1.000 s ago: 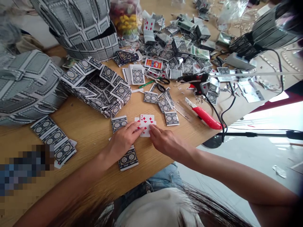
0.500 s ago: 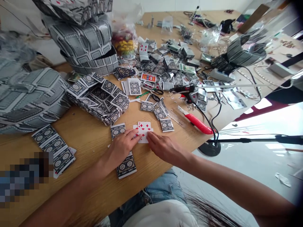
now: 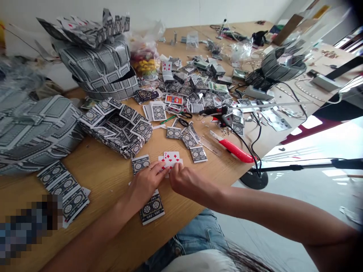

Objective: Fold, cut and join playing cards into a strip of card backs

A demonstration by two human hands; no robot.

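Note:
Two overlapping playing cards [image 3: 171, 155], face up with red diamonds, lie crossed on the wooden table. My left hand [image 3: 148, 178], with a ring on one finger, rests its outstretched fingers on their left side. On the near right side, my right hand [image 3: 184, 179] is closed with curled fingers at the cards' edge; its fingertips are partly hidden. Beside and beneath my left hand are folded card pieces with dark patterned backs, one [image 3: 141, 163] beyond it and another [image 3: 152, 208] nearer me. A further folded card piece [image 3: 198, 154] lies right of the cards.
An open basket of folded cards [image 3: 113, 130] stands at the left, near larger woven card bags [image 3: 93, 56]. Joined card pieces [image 3: 64, 185] lie at the left. Scissors [image 3: 183, 120], a red utility knife [image 3: 235, 149], a glue gun [image 3: 219, 113] and a card heap [image 3: 198, 81] are beyond.
My right hand has moved a little left, closer to my left hand, and its fingers have curled in more. My left hand stays on the cards. The camera view has tilted slightly.

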